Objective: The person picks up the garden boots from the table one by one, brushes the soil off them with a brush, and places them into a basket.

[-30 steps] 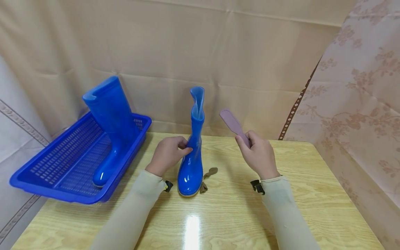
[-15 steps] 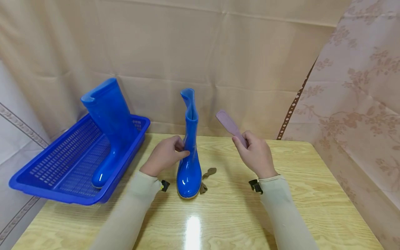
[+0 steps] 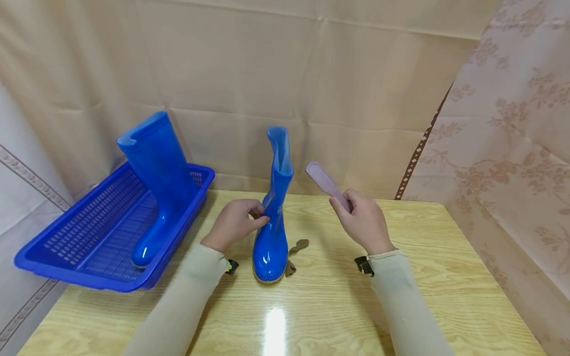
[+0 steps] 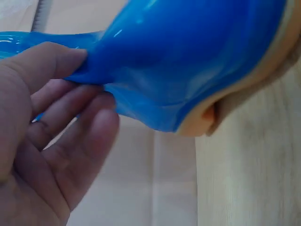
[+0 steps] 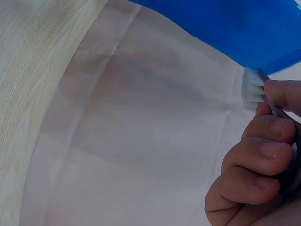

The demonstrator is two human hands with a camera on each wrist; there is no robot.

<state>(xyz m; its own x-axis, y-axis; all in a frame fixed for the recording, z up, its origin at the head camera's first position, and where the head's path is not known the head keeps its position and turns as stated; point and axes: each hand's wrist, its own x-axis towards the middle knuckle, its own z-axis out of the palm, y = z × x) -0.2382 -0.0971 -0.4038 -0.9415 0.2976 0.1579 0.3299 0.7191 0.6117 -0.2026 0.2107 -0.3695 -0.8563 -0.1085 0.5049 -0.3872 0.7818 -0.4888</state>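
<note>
A shiny blue rain boot (image 3: pixel 270 244) stands on the table with its toe toward me and its shaft tilted slightly right. My left hand (image 3: pixel 236 222) pinches it at the ankle; in the left wrist view the thumb (image 4: pixel 66 59) lies on one side of the rubber and the other fingers behind. To the right of the boot, my right hand (image 3: pixel 362 220) grips a scrubbing brush (image 3: pixel 322 179) with a pale purple back, raised above the table. White bristles (image 5: pixel 253 89) show in the right wrist view, where the boot's shaft (image 5: pixel 235 28) appears beyond them.
A blue plastic basket (image 3: pixel 84 282) at the left holds a second blue rain boot (image 3: pixel 165 168), upright. Small flat brown pieces (image 3: pixel 300 245) lie right of the standing boot. A beige curtain (image 3: pixel 213 89) hangs behind the wooden table (image 3: pixel 436 277).
The boot's shaft swung left, then back right, its opening now turned more toward me. The brush has dipped a little and moved slightly left, its back tilting.
</note>
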